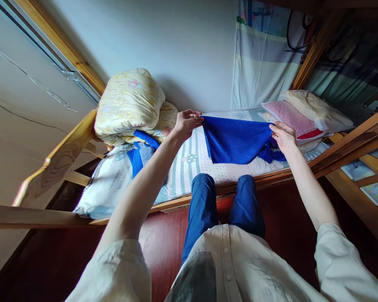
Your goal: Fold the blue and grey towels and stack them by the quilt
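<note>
A blue towel (236, 140) hangs stretched out between my two hands above the bed. My left hand (189, 122) pinches its upper left corner, and my right hand (282, 134) grips the upper right corner. Below the right end of the towel, more crumpled dark blue cloth (271, 153) lies on the mattress. Left of my left forearm sits a small pile of blue and grey folded cloths (143, 153), partly hidden by the arm.
A patterned sheet (189, 157) covers the bed. At its left end rest a bundled yellow quilt (129, 105) and a white pillow (103, 184). Pink and cream pillows (291, 115) lie at the right. Wooden bed posts and rails (349, 144) frame both sides; a curtain (264, 67) hangs behind.
</note>
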{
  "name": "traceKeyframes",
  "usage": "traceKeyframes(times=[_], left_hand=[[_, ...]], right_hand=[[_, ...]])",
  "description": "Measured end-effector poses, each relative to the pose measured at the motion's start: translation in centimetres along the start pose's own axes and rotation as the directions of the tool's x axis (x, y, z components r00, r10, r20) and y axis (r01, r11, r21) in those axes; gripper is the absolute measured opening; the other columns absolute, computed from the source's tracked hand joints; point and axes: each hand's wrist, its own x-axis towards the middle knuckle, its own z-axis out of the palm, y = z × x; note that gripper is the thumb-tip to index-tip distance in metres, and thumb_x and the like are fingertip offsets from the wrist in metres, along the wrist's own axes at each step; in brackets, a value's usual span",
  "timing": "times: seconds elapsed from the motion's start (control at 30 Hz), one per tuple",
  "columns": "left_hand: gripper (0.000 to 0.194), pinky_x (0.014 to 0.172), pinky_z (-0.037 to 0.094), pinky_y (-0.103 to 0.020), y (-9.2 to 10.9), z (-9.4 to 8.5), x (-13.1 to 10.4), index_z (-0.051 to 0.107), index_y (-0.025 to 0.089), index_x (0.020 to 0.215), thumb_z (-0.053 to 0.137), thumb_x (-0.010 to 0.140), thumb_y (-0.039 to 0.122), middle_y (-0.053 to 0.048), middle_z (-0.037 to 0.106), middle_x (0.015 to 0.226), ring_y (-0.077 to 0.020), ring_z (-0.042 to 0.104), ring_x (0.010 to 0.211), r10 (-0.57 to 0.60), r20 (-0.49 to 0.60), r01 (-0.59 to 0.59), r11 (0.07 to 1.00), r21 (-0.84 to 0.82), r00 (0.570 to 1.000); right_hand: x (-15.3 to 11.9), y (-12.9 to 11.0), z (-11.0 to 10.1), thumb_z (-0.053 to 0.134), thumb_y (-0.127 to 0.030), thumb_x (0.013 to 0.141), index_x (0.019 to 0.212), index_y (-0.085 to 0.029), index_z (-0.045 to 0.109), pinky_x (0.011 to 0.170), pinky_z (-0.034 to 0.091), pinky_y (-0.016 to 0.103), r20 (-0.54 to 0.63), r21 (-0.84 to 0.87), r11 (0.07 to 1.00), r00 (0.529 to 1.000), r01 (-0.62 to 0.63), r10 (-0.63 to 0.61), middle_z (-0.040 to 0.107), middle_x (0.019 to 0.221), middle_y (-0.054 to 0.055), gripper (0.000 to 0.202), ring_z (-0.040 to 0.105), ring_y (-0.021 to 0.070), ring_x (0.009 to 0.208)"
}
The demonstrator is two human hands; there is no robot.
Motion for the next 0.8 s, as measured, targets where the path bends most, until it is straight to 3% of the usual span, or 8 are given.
traceKeyframes(times=[0.17, 0.27, 0.5, 0.63, 0.8], left_hand=[[0.036, 0.079, 0.062, -0.032, -0.5, -0.2, -0.3, 0.069, 0.015, 0.085, 0.089, 0.056, 0.012, 0.0, 0.067, 0.075, -0.0149, 0.069, 0.075, -0.087, 0.127, 0.082, 0.996, 0.047, 0.988], [0.038, 0.082, 0.063, -0.035, -0.9, -0.2, -0.4, 0.069, 0.014, 0.086, 0.088, 0.054, 0.01, -0.002, 0.068, 0.078, -0.0164, 0.07, 0.077, -0.056, 0.174, 0.046, 0.997, 0.058, 0.983], [0.028, 0.085, 0.061, -0.032, -1.9, 0.4, 0.4, 0.069, 0.016, 0.09, 0.08, 0.064, 0.015, -0.003, 0.072, 0.087, -0.0189, 0.073, 0.09, 0.137, 0.081, -0.149, 0.975, 0.163, 0.987], [0.021, 0.087, 0.06, -0.03, -2.3, -0.2, 0.3, 0.07, 0.017, 0.091, 0.076, 0.072, 0.021, -0.003, 0.075, 0.092, -0.0201, 0.074, 0.096, 0.191, 0.083, -0.206, 0.941, 0.268, 0.978], [0.014, 0.092, 0.059, -0.03, -2.1, -1.5, -1.3, 0.072, 0.019, 0.083, 0.077, 0.07, 0.015, 0.0, 0.075, 0.083, -0.021, 0.076, 0.095, 0.213, 0.066, -0.223, 0.92, 0.323, 0.975]], right_hand=[[0.0, 0.4, -0.9, 0.1, -0.028, 0.058, 0.084, -0.025, 0.068, 0.077, 0.057, 0.031, 0.023, 0.0, 0.999, 0.999, -0.042, 0.042, 0.076, 0.086, -0.002, 0.041, 0.074, 0.0191, 0.095], [-0.1, 0.6, -1.7, 0.1, -0.029, 0.056, 0.081, -0.025, 0.069, 0.074, 0.057, 0.029, 0.007, -0.005, 0.999, 0.999, -0.046, 0.046, 0.076, 0.085, -0.002, 0.04, 0.074, 0.0181, 0.092], [-0.9, 0.5, -2.9, 0.1, -0.037, 0.058, 0.092, -0.025, 0.074, 0.074, 0.059, 0.028, 0.055, -0.148, 0.989, 0.998, -0.001, 0.01, 0.079, 0.092, 0.001, 0.044, 0.074, 0.0175, 0.09], [-1.4, 0.4, -2.8, 0.101, -0.038, 0.056, 0.093, -0.023, 0.077, 0.081, 0.062, 0.031, 0.062, -0.201, 0.979, 0.998, 0.032, -0.02, 0.08, 0.094, 0.003, 0.047, 0.075, 0.0212, 0.097], [-2.4, 0.7, -2.4, 0.104, -0.033, 0.05, 0.088, -0.02, 0.077, 0.086, 0.064, 0.037, 0.057, -0.208, 0.977, 0.998, 0.042, -0.031, 0.08, 0.09, 0.006, 0.048, 0.077, 0.0249, 0.096]])
